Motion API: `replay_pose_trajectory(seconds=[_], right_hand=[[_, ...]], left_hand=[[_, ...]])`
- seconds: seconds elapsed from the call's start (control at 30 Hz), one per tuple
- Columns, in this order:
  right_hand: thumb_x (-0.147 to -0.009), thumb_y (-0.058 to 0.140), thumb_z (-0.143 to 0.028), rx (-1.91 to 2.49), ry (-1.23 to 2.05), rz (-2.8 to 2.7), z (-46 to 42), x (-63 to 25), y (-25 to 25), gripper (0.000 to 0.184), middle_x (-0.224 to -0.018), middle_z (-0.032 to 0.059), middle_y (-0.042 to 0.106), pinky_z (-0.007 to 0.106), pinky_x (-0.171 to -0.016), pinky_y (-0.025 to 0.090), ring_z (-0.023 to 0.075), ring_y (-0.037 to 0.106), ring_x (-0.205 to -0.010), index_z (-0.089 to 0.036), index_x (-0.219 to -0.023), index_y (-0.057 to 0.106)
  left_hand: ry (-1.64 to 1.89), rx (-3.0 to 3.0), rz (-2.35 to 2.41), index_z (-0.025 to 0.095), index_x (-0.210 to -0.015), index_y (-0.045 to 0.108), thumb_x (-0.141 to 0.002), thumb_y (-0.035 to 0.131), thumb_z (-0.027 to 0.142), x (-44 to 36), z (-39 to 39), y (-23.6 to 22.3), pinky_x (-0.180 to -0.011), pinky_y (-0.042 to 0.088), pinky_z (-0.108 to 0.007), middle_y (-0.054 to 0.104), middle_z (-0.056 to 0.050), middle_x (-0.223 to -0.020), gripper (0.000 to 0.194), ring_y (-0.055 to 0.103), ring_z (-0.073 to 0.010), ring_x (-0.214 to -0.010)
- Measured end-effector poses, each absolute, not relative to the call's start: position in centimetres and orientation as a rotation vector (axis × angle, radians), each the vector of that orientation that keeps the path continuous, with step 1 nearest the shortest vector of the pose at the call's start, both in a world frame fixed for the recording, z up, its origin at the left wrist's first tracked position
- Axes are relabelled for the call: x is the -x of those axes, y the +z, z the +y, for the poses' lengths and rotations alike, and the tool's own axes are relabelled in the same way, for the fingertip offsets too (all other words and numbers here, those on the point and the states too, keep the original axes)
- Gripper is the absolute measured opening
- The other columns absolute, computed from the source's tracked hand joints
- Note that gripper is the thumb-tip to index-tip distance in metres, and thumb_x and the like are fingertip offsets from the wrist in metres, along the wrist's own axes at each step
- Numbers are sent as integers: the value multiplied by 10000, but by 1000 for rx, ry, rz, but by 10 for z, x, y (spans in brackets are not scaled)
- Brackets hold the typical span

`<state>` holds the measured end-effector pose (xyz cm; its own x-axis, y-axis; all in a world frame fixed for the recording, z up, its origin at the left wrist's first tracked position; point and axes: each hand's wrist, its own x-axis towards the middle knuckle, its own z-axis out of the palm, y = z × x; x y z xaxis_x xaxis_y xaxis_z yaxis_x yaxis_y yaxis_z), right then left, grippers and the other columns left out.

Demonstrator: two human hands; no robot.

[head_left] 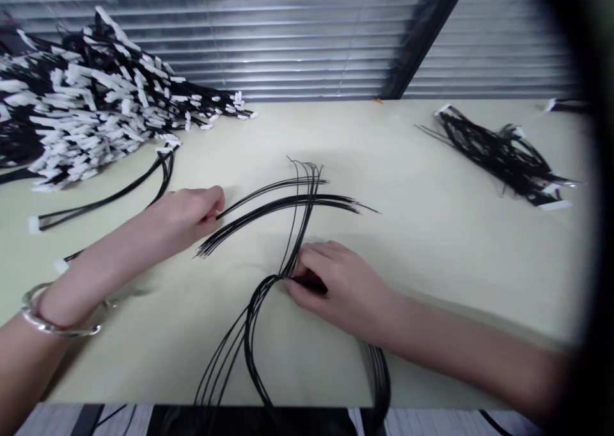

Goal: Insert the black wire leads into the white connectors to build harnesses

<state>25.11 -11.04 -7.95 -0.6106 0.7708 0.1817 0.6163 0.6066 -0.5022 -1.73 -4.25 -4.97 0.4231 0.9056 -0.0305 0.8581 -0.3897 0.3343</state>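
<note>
My left hand (192, 213) is closed in a pinch on the left end of a few thin black wires (259, 192) lying on the table. Just below it rests a loose bunch of short black wires (249, 217) with bare-looking ends. My right hand (336, 282) is closed around a bundle of longer black wires (256, 314) near the middle. Some of their ends fan out away from me, crossing over the short bunch. The rest of that bundle curves down past the table's front edge. My right palm hides part of it.
A large heap of black cables with white connectors (105, 97) fills the back left. Single connector cables (110, 199) lie by my left forearm. At the back right is a tangled cable bundle (499, 151). Window blinds (307, 39) stand behind the table (455, 250).
</note>
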Motion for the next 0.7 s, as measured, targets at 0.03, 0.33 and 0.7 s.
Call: replay_pose_trajectory(seconds=[0.03,0.33,0.7], right_hand=[[-800,542,-241,1114,566,-2448,-110,-251,-79,143,-693,-13,535,257,-635,385,120,491,-661,-178,-692,472],[-800,527,-248,1118,579,-2445,-111,-252,-81,139,-704,-8,535,268,-658,379,124,488,-669,-176,-698,466],[-809,525,-246,1091,569,-2477,-108,-251,-84,97,-738,12,565,297,-697,388,139,510,-691,-157,-775,512]], left_hand=[[196,-2386,1533,210,-766,527,-758,527,203,17,-42,-50,-490,322,-253,545,0,-595,10,448,-122,-494],[523,-1965,1371,228,-988,594,-851,495,280,-4,-52,-29,-587,457,-213,602,-23,-770,177,551,-131,-660],[635,-2077,1039,243,-894,598,-870,502,170,-58,-110,-32,-612,500,-151,657,38,-868,123,621,-78,-729]])
